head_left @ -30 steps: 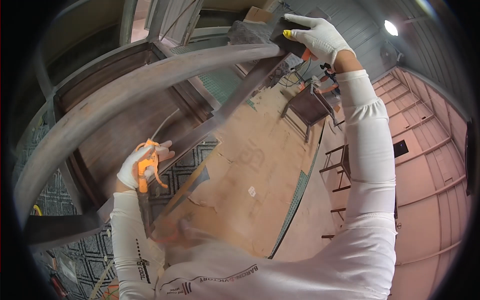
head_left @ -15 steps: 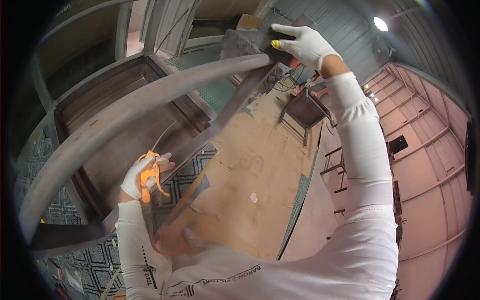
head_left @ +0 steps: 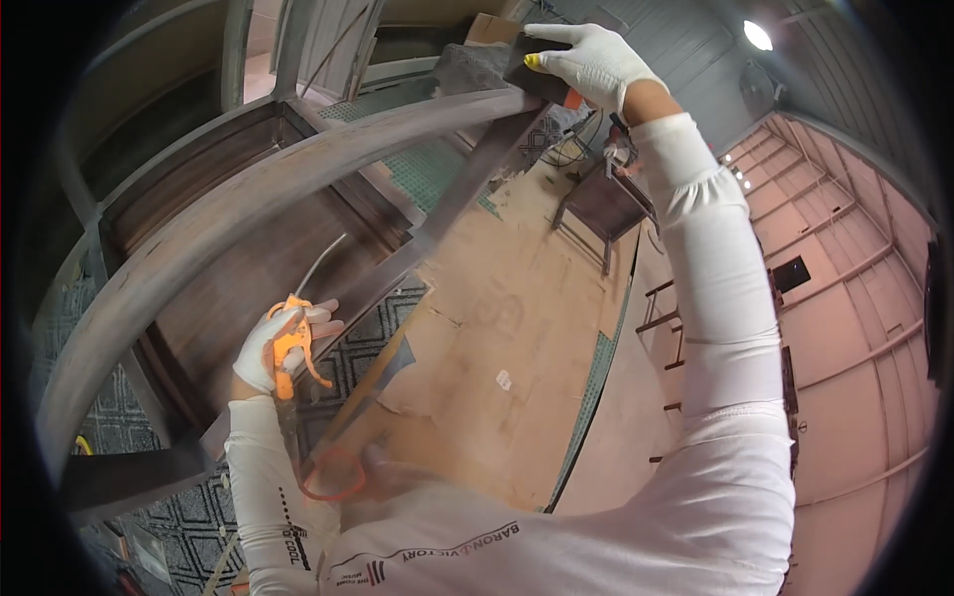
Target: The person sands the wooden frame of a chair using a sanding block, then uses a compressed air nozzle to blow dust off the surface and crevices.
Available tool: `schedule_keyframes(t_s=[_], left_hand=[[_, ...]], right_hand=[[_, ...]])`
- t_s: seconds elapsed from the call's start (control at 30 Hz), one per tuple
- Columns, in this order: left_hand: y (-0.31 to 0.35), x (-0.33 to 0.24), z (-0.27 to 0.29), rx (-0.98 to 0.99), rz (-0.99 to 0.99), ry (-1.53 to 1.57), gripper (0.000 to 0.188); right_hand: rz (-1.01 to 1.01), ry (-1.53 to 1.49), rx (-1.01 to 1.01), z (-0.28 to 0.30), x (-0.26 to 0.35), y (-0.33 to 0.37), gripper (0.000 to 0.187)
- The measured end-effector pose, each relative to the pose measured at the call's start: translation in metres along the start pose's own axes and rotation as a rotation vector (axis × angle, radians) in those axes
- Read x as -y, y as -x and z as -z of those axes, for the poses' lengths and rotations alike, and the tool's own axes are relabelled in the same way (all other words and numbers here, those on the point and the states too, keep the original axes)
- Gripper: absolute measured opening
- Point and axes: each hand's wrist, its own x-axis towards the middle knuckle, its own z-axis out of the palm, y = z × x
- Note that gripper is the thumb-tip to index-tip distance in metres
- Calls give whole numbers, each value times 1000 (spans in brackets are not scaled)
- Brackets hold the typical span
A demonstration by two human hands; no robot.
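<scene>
My left hand [head_left: 260,350], in a white glove, is closed round an orange air blow gun [head_left: 290,348] with a thin metal nozzle [head_left: 321,262]. It is held above the dark brown panel [head_left: 238,273] of a wooden furniture frame. At the far end of the frame's curved greyish-brown rail [head_left: 268,191], my right hand [head_left: 599,68], also gloved in white, grips a dark block [head_left: 530,72] with an orange part beneath the palm. One fingertip of that glove is yellow. The block is at the rail's end; whether it touches the wood is hard to tell.
Brown cardboard sheeting [head_left: 477,348] covers the floor, beside patterned carpet [head_left: 189,531]. Past my right hand stands a dark chair [head_left: 603,207], with another person's hand [head_left: 621,154] near it. An orange-red hose loop [head_left: 335,475] hangs before my body.
My right hand and the block have shifted slightly up and left in the view. My left hand, still holding the blow gun, appears slightly farther left.
</scene>
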Motion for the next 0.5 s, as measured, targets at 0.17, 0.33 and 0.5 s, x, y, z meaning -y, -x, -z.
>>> schedule_keyframes(t_s=[0.17, 0.33, 0.5], left_hand=[[2, -6, -1, -48, -45, -15, 36], [0, -7, -7, -51, -28, -95, 43], [0, -3, 1, 24, -24, -122, 41]], right_hand=[[-8, 54, 192, 59, 19, -3, 53], [282, 215, 64, 64, 44, 22, 52], [189, 238, 108, 43, 31, 22, 59]])
